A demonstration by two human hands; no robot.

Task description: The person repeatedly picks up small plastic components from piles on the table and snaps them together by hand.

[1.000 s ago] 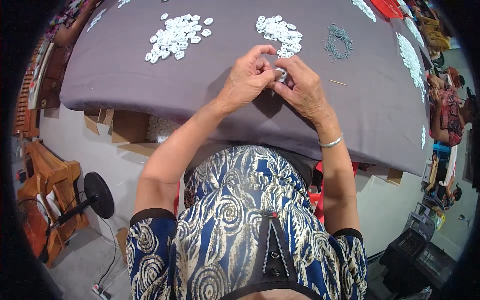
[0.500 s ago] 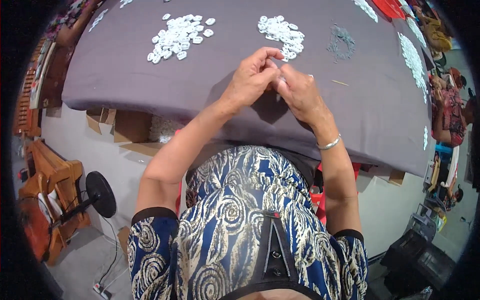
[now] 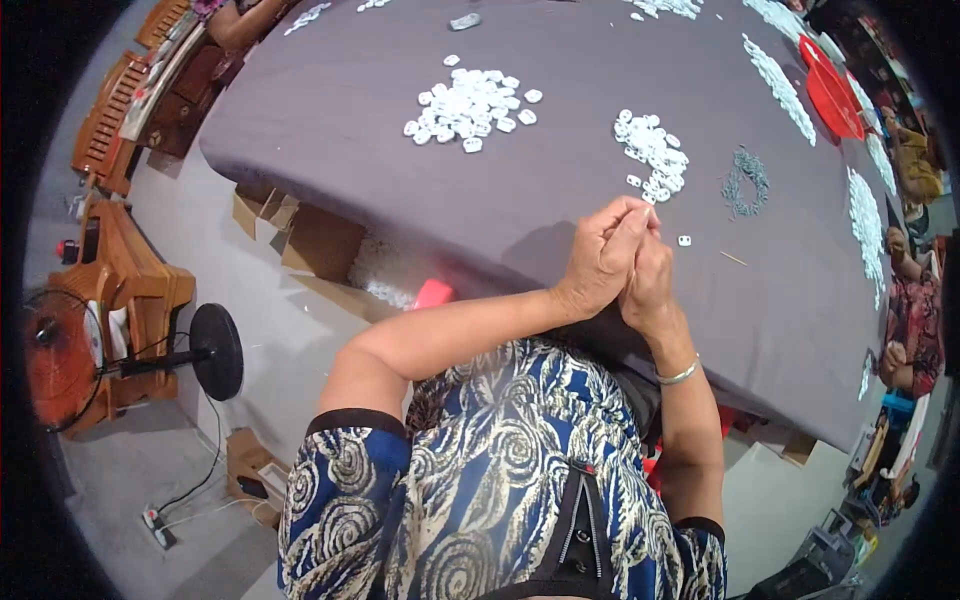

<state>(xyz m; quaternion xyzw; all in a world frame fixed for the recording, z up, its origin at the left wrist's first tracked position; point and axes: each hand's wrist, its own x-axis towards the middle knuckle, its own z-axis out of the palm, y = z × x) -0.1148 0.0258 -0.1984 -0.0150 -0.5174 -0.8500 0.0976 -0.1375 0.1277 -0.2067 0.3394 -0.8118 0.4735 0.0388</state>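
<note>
My left hand [image 3: 598, 258] and my right hand [image 3: 652, 284] are pressed together over the table, with fingers closed and thumbs meeting. At their tips shows a bit of a small white plastic piece, mostly hidden by the fingers. Just beyond the fingertips lies a pile of small white oval pieces with holes [image 3: 655, 155]. One loose white piece [image 3: 684, 241] rests to the right of my hands. Farther right are a heap of small dark grey parts [image 3: 746, 183] and a thin yellowish stick [image 3: 733, 258].
A larger pile of white pieces [image 3: 470, 105] sits left on the grey cloth-covered table [image 3: 330, 150]. At the far right are a red tray [image 3: 832, 90] and rows of white pieces [image 3: 866, 225]. Other people sit around the table. A cardboard box [image 3: 322, 240] and a fan [image 3: 215, 352] stand at left.
The view has turned, so the table and piles sit farther right and lower. My hands have come closer together, the fingers now more tightly closed, and the loose white piece shows fully.
</note>
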